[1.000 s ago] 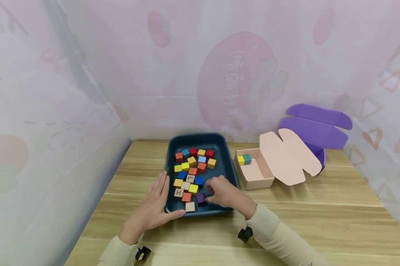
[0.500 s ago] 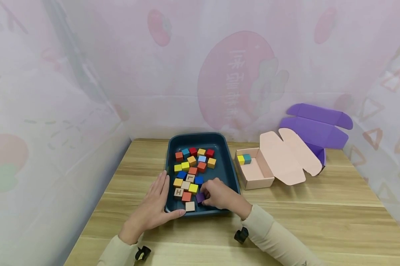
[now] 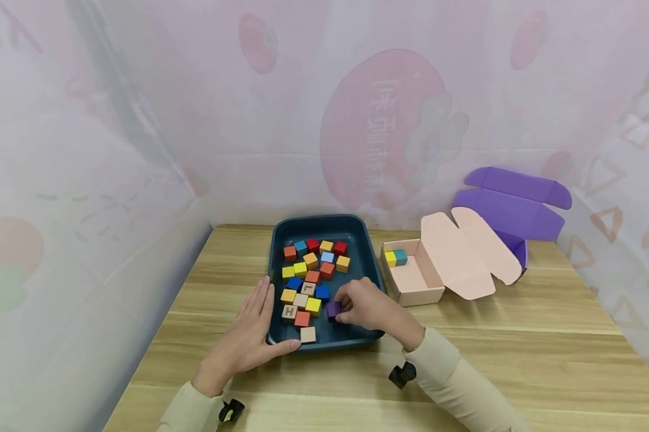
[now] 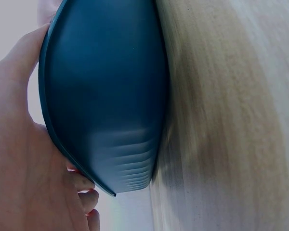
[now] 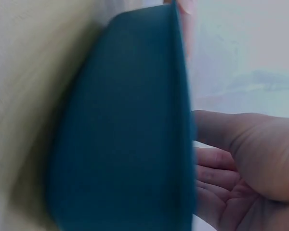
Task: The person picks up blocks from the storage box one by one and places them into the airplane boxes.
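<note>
In the head view a dark blue tray (image 3: 364,252) holds several small wooden cubes in many colours, two of them lettered H (image 3: 289,313) and L (image 3: 308,290). My right hand (image 3: 369,305) reaches over the tray's right side and pinches a purple cube (image 3: 333,310) between thumb and fingers. Along the tray's near left corner lies my left hand (image 3: 246,336), fingers straight at the left rim and thumb at the front rim beside a plain cube (image 3: 308,335). The left wrist view shows that hand (image 4: 33,159) against the rim; in the right wrist view the tray wall hides the right fingertips.
Right of the tray stands an open pale pink box (image 3: 418,297) with a yellow cube (image 3: 390,258) and a teal cube (image 3: 400,258) in its far left corner. Its lid leans over an open purple box (image 3: 519,204) behind. A printed curtain (image 3: 281,150) closes off the back.
The right hand closed in on the purple cube, took hold of it, and has moved it slightly right and away from the person. The left hand stays put.
</note>
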